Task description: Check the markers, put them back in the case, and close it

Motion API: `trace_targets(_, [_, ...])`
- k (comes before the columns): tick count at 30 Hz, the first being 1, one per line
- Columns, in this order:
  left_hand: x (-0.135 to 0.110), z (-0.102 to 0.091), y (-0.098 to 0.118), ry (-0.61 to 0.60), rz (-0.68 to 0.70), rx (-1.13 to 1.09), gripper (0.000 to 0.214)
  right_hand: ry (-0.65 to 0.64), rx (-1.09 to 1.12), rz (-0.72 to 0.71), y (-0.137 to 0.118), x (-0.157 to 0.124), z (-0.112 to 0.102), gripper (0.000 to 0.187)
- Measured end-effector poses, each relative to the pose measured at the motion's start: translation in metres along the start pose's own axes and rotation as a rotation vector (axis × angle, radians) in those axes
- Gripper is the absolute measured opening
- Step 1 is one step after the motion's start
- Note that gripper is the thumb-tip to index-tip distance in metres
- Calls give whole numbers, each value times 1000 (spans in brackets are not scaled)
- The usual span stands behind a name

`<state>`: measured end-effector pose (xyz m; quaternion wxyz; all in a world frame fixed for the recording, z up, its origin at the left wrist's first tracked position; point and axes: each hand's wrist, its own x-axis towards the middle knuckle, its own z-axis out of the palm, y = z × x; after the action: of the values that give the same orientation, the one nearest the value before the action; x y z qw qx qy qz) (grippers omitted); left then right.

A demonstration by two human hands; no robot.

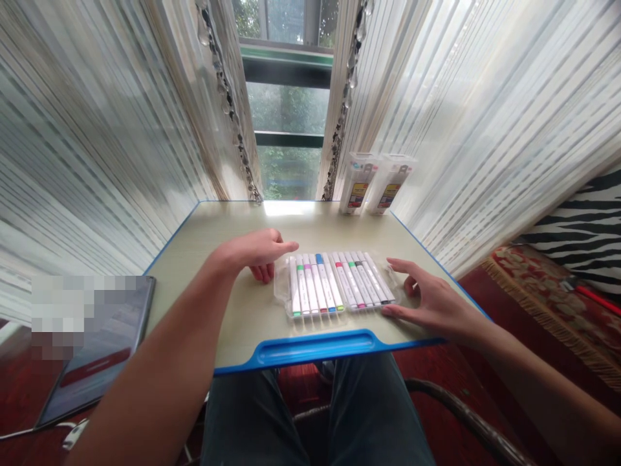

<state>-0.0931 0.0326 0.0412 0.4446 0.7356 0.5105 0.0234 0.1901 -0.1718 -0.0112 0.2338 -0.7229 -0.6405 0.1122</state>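
Two side-by-side groups of white marker pens [317, 285] with coloured bands and ends lie in a clear plastic tray [282, 285] on the table. My left hand [259, 252] is over the tray's left end, with one digit stretched toward the pens and the other fingers bent downward. Nothing shows in its grasp. At the tray's right end is my right hand [424, 298], thumb and fingers spread apart around its edge and holding nothing. Whether either hand touches the plastic, I cannot tell.
The pale table [237, 343] has a blue rim with a shallow groove [315, 347] in front. Two clear upright cases [359, 188] stand at the back right. A dark screen-like panel [97, 369] is at the left. String curtains [121, 129] hang around a window.
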Motion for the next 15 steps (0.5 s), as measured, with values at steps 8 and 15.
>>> trace_targets(8, [9,-2,1,216,261,-135,24,30,357,73,8,11,2,85])
trace_targets(15, [7,0,7,302,472,-243,14,80,688,136,-2,16,-2,68])
